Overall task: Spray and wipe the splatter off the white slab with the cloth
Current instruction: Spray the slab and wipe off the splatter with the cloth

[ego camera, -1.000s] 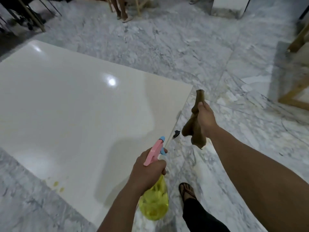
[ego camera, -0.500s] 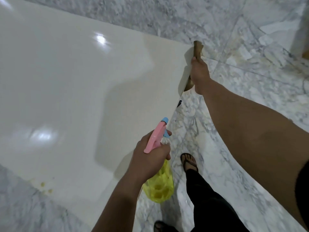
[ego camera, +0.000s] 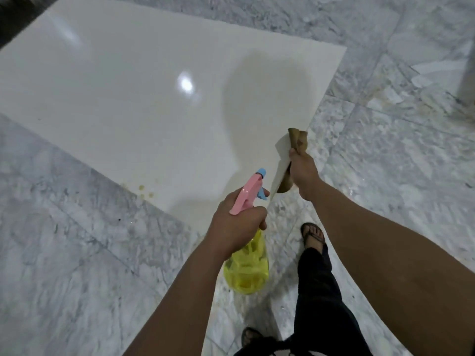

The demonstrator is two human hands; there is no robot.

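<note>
Hands first: the left hand [ego camera: 239, 219] is curled round the neck of a spray bottle [ego camera: 248, 265], one finger reaching forward to the blue trigger under the pink head. The bottle's yellow body hangs below the fist, over the floor, and its blue nozzle points toward the slab. The right hand [ego camera: 303, 170] is closed round a bunched brown cloth [ego camera: 298, 140]; one end of the cloth sticks up above the knuckles and another lump shows below the hand. This hand is at the slab's near right edge, and the cloth's upper end overlaps that edge. Whether the cloth touches the surface cannot be told.

The white slab [ego camera: 128, 98] lies flat on a grey marbled floor [ego camera: 64, 253], glossy, with a bright light reflection near its middle and the person's shadow across its right part. The splatter [ego camera: 145, 191], a few small yellowish-brown drops, sits close to the slab's near edge, just left of the spray head and well apart from the cloth.

Below the arms, a leg in dark trousers and a foot in a sandal [ego camera: 312, 233] stand on the floor beside the slab's near corner; a second foot shows at the bottom edge.
</note>
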